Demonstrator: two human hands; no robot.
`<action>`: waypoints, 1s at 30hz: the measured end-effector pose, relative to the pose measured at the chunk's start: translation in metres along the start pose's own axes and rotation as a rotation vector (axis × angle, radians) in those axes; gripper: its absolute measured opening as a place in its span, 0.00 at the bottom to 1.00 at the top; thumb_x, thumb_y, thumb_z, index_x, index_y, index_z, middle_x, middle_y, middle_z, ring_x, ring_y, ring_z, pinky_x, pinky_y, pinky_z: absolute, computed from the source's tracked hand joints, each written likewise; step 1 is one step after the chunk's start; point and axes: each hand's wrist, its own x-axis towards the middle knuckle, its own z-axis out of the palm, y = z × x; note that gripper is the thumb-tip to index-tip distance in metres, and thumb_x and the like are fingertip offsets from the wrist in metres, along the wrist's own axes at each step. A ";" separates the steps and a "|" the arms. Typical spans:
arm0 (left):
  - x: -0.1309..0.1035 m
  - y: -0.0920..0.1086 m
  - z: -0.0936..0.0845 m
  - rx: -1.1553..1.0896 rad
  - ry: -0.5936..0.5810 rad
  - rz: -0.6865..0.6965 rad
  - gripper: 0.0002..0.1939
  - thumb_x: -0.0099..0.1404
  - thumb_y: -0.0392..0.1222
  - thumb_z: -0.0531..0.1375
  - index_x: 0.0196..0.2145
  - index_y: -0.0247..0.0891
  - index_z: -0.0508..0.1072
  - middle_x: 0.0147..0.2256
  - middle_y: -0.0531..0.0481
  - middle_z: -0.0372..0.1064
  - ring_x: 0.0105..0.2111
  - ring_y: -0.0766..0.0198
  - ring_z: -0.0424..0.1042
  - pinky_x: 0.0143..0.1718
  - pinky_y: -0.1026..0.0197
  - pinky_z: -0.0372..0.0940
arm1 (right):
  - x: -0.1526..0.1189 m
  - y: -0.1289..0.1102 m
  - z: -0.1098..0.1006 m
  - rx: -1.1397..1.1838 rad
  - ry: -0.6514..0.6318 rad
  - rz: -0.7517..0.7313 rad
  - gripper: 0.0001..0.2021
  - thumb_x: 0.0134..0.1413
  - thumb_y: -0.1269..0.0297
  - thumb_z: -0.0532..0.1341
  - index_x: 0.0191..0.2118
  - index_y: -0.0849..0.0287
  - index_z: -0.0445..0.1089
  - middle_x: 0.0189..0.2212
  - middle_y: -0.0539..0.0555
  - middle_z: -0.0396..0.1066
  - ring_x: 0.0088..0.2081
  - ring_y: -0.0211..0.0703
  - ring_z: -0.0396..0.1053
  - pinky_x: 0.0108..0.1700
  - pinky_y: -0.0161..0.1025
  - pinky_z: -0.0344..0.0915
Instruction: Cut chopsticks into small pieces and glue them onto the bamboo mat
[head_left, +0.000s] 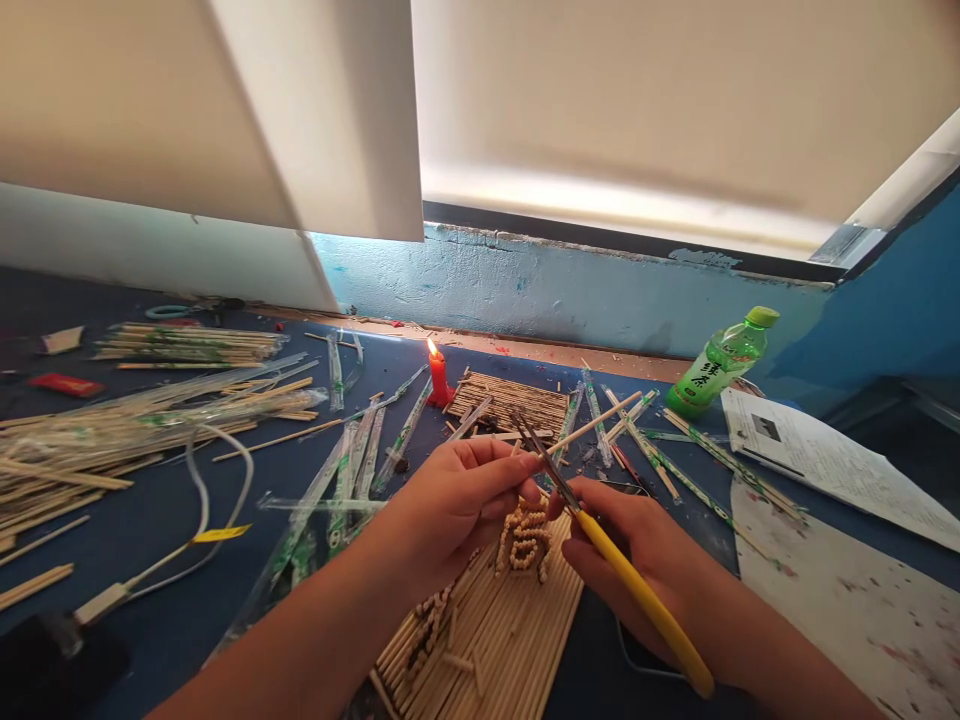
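Stick (600, 417): thin bamboo length, pinched at its near end by the left hand (457, 500), fingers closed on it; far end slants up and right over the worktop (225, 480), clear of the surface.

Cutters (600, 545): yellow handles, dark narrow blades. Right hand (637, 560) clamped on the handles; blade tips rise past the left fingertips and cross the stick just beside the pinch. Whether the blades bite the stick or only lie against it cannot be told.

Hands: close together, nearly touching at the fingertips, both raised above a mat of bamboo sticks (495, 640) laid side by side at the near edge of the worktop. Short stick pieces (525, 540) stand on that mat directly beneath the hands.

Second mat (517, 400): smaller, further back, just beside a lit red candle (438, 378). Candle stands upright, well apart from the hands.

Surroundings: loose sticks and clear wrappers (150, 415) heaped at left; white cable (217, 500) looped near them. Green bottle (721, 362) upright at right rear, near the wall; printed paper (825, 460) beside it, a stained sheet (862, 600) nearer.

Open room: bare blue surface between the left forearm and the cable; narrow strip between the hands and the candle, crossed by wrapped sticks.
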 end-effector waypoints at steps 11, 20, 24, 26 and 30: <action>0.001 -0.007 0.006 0.123 0.065 0.047 0.15 0.59 0.47 0.70 0.28 0.35 0.70 0.20 0.55 0.68 0.14 0.79 0.47 0.14 0.71 0.40 | -0.003 -0.003 -0.001 -0.011 0.002 -0.009 0.11 0.68 0.55 0.56 0.49 0.53 0.70 0.39 0.52 0.75 0.37 0.45 0.71 0.39 0.39 0.67; -0.001 -0.006 0.007 0.014 -0.064 -0.012 0.15 0.64 0.47 0.67 0.26 0.32 0.74 0.18 0.60 0.55 0.17 0.77 0.42 0.17 0.71 0.37 | -0.005 -0.001 -0.002 0.037 -0.001 -0.044 0.20 0.69 0.55 0.55 0.64 0.47 0.62 0.59 0.53 0.69 0.50 0.49 0.72 0.43 0.38 0.70; -0.001 -0.008 0.005 0.015 -0.079 0.007 0.15 0.65 0.46 0.66 0.26 0.32 0.73 0.18 0.59 0.56 0.18 0.77 0.42 0.17 0.72 0.37 | -0.002 -0.005 -0.002 0.041 -0.008 -0.046 0.17 0.69 0.56 0.56 0.60 0.48 0.66 0.54 0.53 0.73 0.48 0.49 0.72 0.44 0.38 0.70; -0.001 -0.008 0.005 0.037 -0.059 0.008 0.16 0.64 0.46 0.67 0.25 0.32 0.72 0.19 0.58 0.58 0.17 0.77 0.43 0.17 0.72 0.39 | -0.002 -0.007 -0.003 0.047 -0.017 -0.045 0.15 0.69 0.56 0.56 0.57 0.49 0.68 0.50 0.52 0.74 0.47 0.48 0.72 0.44 0.38 0.69; -0.001 -0.009 0.004 0.100 0.001 0.011 0.16 0.62 0.47 0.68 0.25 0.34 0.70 0.18 0.59 0.60 0.15 0.78 0.44 0.15 0.71 0.39 | 0.000 -0.009 -0.004 0.065 -0.030 -0.043 0.10 0.68 0.58 0.57 0.49 0.52 0.70 0.43 0.50 0.76 0.40 0.44 0.72 0.43 0.37 0.68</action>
